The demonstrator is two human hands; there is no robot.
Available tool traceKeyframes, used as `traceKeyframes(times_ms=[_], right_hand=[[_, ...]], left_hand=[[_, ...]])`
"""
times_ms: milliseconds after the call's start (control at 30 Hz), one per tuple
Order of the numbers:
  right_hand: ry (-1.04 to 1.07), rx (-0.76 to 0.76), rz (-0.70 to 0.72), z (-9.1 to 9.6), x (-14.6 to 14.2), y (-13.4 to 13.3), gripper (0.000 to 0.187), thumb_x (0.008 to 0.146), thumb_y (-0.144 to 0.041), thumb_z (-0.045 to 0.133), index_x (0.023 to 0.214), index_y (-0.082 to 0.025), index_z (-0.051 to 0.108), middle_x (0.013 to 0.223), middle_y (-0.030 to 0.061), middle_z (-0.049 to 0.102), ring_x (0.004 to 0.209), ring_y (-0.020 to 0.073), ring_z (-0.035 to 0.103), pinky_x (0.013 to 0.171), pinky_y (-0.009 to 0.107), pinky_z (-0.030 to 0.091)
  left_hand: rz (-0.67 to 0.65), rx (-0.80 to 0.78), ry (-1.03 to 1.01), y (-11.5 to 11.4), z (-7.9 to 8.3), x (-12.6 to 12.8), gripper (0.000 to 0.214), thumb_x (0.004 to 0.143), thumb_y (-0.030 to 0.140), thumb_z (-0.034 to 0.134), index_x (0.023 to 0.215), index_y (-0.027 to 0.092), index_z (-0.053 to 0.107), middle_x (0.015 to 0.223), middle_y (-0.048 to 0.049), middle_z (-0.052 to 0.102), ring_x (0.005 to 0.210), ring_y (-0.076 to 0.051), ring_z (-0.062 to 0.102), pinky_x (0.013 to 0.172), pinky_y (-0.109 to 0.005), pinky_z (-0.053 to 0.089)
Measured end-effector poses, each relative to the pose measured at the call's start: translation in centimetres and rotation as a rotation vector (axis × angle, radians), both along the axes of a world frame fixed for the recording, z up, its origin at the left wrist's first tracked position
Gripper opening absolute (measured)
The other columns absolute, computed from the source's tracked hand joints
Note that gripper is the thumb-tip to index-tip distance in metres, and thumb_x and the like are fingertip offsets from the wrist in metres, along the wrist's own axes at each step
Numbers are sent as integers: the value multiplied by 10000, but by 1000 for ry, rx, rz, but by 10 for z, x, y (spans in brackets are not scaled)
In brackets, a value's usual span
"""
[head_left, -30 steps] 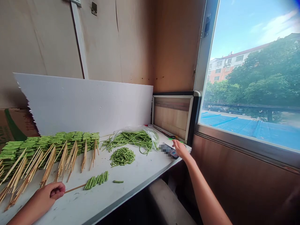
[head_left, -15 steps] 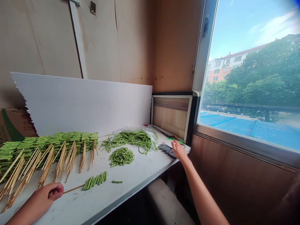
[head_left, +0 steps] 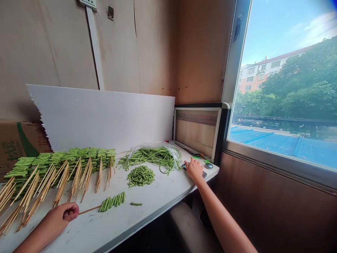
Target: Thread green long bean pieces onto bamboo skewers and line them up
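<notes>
My left hand [head_left: 62, 216] is closed round the end of a bamboo skewer [head_left: 89, 209] that has green bean pieces [head_left: 112, 201] threaded on it and rests on the white table [head_left: 147, 207]. My right hand [head_left: 194, 168] reaches to the table's far right end and lies flat, fingers spread, on a dark phone [head_left: 203, 173] that it mostly covers. One loose bean piece [head_left: 136, 203] lies by the skewer. A small heap of cut bean pieces [head_left: 140, 175] sits mid-table, with whole long beans [head_left: 154, 156] on a clear plastic bag behind it.
Several finished bean skewers [head_left: 56, 168] lie in overlapping rows at the left. A white foam board [head_left: 105, 116] leans on the wall behind the table. A cardboard box [head_left: 15, 144] is far left. A small round grey object [head_left: 209, 165] sits by the window.
My right hand has drawn back left onto the phone, which it now covers. The view has shifted a little. My left hand still holds the skewer.
</notes>
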State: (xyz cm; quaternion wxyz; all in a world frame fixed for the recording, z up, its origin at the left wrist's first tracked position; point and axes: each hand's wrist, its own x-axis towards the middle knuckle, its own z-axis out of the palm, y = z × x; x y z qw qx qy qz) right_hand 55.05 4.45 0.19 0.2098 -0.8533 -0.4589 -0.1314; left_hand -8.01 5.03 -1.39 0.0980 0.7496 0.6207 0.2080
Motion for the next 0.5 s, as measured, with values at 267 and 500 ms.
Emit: traceKeyframes(times_ms=[267,500], right_hand=[[-94,16,-10,1,-9,9,559,1069,-530,318,1398,-138,543,1226,267,647,1230,420,525,1004,573,344],[-126,10,5,5,-9,9,506,1074,-462,316,1337,-117,578,1164,286,670,1208,442,516,970,603,339]], left_hand=[[-67,-77,-113,2,-2,-3,241,671,445,559,652,216,630,633,-27,624,689,-246,606,652,-287,450],[-99,-54,-105,7,-10,-7,202,742,369,529,705,197,629,661,-22,597,686,-217,570,646,-271,404]])
